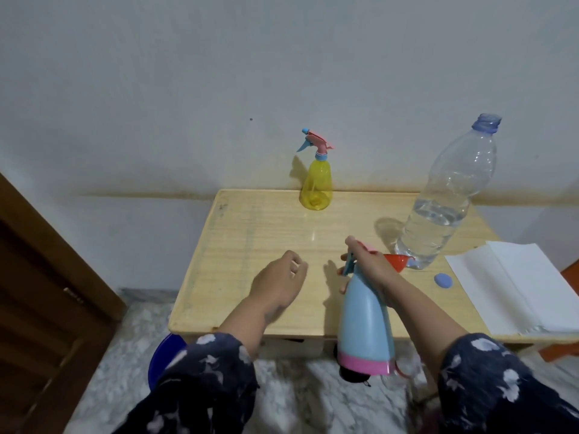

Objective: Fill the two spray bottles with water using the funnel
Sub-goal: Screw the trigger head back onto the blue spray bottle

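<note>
Two spray bottles are in view. The yellow spray bottle (315, 183) stands upright at the far edge of the wooden bench (250, 245), near the wall, with its pink and blue trigger head on. The blue spray bottle (365, 321) with a pink band at its base is held near the front edge of the bench, tilted with its base toward the camera — the right hand (371, 264) grips it round the neck and trigger head, fingers curled about it. The left hand (280, 281) hovers above the bench, apart from the blue bottle, its fingers loosely curled and holding nothing.

One orange funnel (399, 261) lies on the bench just behind the right hand, beside the foot of one large clear water bottle (445, 202), uncapped and partly filled. One blue cap (442, 280) lies on the bench near a stack of white paper (517, 283) at the right side.
</note>
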Demonstrator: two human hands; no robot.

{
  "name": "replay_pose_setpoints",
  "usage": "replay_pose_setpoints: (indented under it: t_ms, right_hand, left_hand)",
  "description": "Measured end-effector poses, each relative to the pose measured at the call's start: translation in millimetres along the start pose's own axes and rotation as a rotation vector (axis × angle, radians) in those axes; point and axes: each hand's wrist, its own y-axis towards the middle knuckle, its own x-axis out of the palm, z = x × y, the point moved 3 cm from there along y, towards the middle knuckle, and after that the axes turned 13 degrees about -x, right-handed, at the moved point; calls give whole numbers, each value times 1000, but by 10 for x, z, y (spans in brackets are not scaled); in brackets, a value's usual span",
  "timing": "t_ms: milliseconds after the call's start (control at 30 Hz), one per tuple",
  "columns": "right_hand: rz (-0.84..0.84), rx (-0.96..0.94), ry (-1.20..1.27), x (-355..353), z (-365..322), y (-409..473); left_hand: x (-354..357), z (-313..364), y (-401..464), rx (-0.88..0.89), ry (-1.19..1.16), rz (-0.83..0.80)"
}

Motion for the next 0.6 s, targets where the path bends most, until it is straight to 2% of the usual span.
replay_pose_setpoints:
  t_ms: [67, 133, 467, 600]
  right_hand:
    - [-18, -35, -167, 8, 111, -114]
    - [-8, -78, -245, 6, 170, -197]
    - [-23, -8, -212, -188, 186, -119]
    - [-11, 38, -209, -242, 218, -70]
  left_hand:
    - [-93, -113, 126, -47, 277, 32]
    - [-155, -119, 200, -82, 425, -8]
    - [-80, 81, 420, -168, 728, -257]
    - [-21, 84, 431, -176, 740, -295]
